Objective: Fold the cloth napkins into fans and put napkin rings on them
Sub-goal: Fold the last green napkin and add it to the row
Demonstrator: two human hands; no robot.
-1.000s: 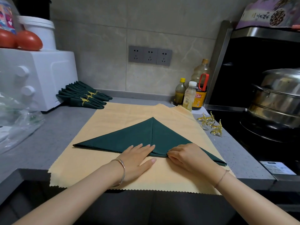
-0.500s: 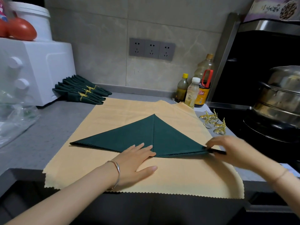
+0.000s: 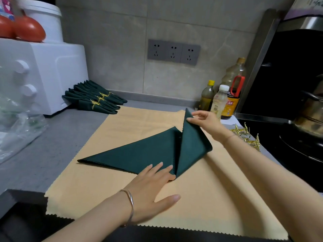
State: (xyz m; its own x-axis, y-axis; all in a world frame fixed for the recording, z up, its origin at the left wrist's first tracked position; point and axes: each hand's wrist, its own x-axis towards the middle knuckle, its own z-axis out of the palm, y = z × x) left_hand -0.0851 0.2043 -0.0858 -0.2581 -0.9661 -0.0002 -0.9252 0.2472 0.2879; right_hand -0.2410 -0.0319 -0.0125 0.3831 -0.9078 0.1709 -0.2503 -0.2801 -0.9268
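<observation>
**Right corner of the napkin pinched and raised, left hand flat at the fold**

Your left hand (image 3: 152,186) lies flat with its fingers straight and together. The fingertips press the near edge of the green napkin (image 3: 136,154) at its middle, and the thumb is spread out on the yellow cloth (image 3: 218,198). Your right hand (image 3: 206,123) pinches the napkin's right corner between thumb and fingers and holds it raised at about one o'clock from your left hand. That half stands up as a loose flap. The left half lies flat, its point reaching toward nine o'clock.

The napkin sits in the middle of the yellow cloth, which has a zigzag edge and covers most of the grey desk (image 3: 57,145). Behind it is a tiled wall with a strip of three sockets (image 3: 173,52).

At ten o'clock, finished napkins (image 3: 104,102) with gold rings lie stacked against a white appliance (image 3: 52,72). A white bucket (image 3: 45,20) and tomatoes (image 3: 28,30) stand on top of it. A clear plastic bag (image 3: 21,130) lies at nine o'clock. At three o'clock, loose gold napkin rings (image 3: 244,135) rest just behind your right forearm, partly hidden by it. Three bottles (image 3: 220,102) stand at one o'clock, beside a black stove (image 3: 297,147) that carries a steel pot (image 3: 311,112).
</observation>
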